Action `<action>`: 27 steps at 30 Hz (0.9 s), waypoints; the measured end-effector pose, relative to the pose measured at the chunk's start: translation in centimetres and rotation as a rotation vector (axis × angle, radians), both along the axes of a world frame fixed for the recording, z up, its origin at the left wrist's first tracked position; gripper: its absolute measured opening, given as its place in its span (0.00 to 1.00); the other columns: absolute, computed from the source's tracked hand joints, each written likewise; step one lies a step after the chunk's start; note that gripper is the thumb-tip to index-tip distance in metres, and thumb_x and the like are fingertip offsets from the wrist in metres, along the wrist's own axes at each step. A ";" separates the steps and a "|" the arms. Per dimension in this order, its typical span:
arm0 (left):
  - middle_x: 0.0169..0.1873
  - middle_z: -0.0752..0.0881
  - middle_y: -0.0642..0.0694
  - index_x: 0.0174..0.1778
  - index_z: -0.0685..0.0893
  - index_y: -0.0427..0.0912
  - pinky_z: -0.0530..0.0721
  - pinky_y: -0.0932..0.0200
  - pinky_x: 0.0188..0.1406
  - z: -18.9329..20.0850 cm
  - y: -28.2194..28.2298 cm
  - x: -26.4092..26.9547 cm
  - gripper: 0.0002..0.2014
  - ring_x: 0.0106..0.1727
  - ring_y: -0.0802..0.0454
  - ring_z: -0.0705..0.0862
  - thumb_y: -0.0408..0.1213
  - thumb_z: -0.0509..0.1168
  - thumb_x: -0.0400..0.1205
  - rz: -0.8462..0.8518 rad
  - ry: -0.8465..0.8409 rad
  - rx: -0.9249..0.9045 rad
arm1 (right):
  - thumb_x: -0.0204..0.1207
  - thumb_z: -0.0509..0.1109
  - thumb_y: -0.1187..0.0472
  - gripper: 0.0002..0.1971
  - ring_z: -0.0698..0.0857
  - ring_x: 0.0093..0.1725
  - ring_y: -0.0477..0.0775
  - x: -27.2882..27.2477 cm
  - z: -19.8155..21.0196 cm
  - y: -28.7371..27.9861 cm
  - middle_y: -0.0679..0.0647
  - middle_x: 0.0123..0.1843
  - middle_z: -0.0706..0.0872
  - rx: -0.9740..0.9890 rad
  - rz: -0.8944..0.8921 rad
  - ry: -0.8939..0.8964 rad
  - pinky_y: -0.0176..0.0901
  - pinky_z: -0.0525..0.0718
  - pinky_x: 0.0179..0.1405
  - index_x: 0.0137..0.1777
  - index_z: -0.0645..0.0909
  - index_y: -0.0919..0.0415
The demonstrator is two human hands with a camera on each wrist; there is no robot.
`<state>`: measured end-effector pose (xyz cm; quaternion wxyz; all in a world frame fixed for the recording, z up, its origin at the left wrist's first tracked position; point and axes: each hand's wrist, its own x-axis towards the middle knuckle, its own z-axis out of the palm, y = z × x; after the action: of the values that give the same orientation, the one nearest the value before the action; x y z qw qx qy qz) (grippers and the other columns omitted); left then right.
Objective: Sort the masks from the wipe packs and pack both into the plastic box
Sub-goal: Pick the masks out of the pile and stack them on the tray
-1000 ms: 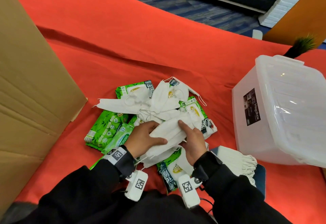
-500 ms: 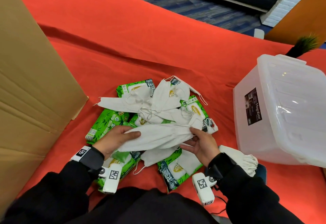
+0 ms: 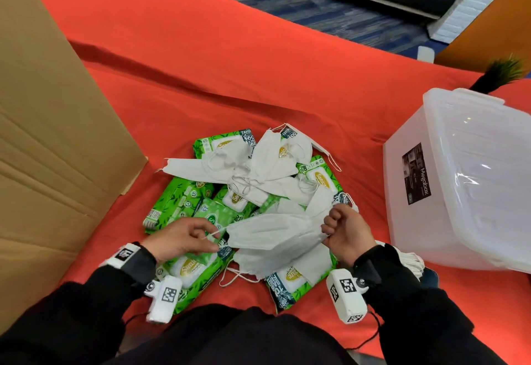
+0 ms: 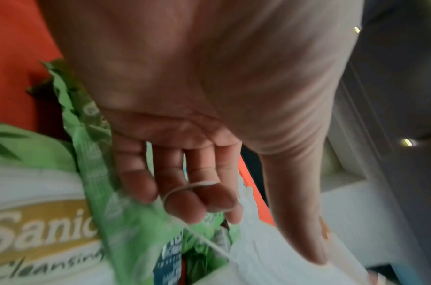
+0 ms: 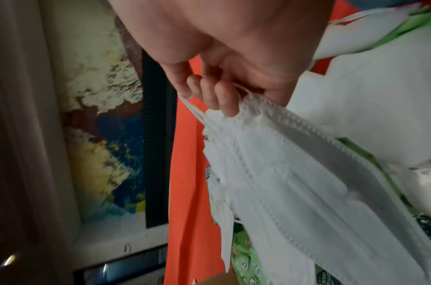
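While stretched, mask [image 3: 274, 232] between both hands [image 3: 181, 238].

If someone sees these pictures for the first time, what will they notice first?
Most likely the white mask stretched between the left hand and right hand, low in the middle. Behind it, a heap of green wipe packs and more masks lies on the red cloth. The plastic box stands at the right.
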<state>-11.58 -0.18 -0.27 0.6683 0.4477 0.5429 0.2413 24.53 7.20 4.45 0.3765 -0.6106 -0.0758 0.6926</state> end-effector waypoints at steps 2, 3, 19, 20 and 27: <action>0.23 0.77 0.54 0.51 0.90 0.42 0.72 0.60 0.33 -0.4 0.1 1.3 0.27 0.26 0.57 0.75 0.52 0.87 0.62 -0.063 0.081 0.051 | 0.84 0.63 0.52 0.21 0.58 0.23 0.48 -0.8 1.5 0.1 0.48 0.25 0.59 0.073 0.099 -0.034 0.41 0.58 0.24 0.29 0.66 0.51; 0.23 0.78 0.54 0.50 0.90 0.43 0.70 0.59 0.34 -0.4 0.2 2.0 0.22 0.26 0.58 0.74 0.49 0.87 0.65 -0.082 0.122 0.078 | 0.84 0.63 0.51 0.21 0.57 0.23 0.48 -1.2 2.4 0.2 0.48 0.25 0.59 0.115 0.151 -0.064 0.43 0.55 0.26 0.29 0.67 0.51; 0.22 0.81 0.48 0.40 0.83 0.42 0.72 0.60 0.26 -0.6 1.6 8.4 0.17 0.22 0.52 0.77 0.49 0.82 0.73 0.152 0.204 0.179 | 0.84 0.63 0.54 0.20 0.54 0.21 0.45 -0.9 4.5 3.5 0.48 0.22 0.57 0.285 -0.010 -0.147 0.37 0.52 0.19 0.37 0.87 0.65; 0.21 0.82 0.51 0.43 0.87 0.44 0.72 0.61 0.26 -0.7 1.6 8.5 0.16 0.22 0.55 0.77 0.49 0.83 0.72 0.115 0.221 0.175 | 0.84 0.63 0.54 0.19 0.54 0.20 0.45 -0.5 3.7 3.7 0.48 0.22 0.58 0.252 -0.065 -0.118 0.36 0.53 0.17 0.39 0.86 0.67; 0.29 0.85 0.60 0.41 0.92 0.59 0.74 0.66 0.32 -0.7 2.5 9.2 0.16 0.34 0.65 0.82 0.62 0.81 0.64 -0.139 0.542 0.242 | 0.87 0.60 0.49 0.22 0.55 0.17 0.44 1.6 -0.3 4.1 0.47 0.21 0.59 0.092 -0.199 0.024 0.35 0.57 0.12 0.40 0.84 0.65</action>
<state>-2.40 2.37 -0.94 0.4557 0.6082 0.6369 0.1296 26.13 11.28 4.19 0.4722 -0.5888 -0.0419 0.6547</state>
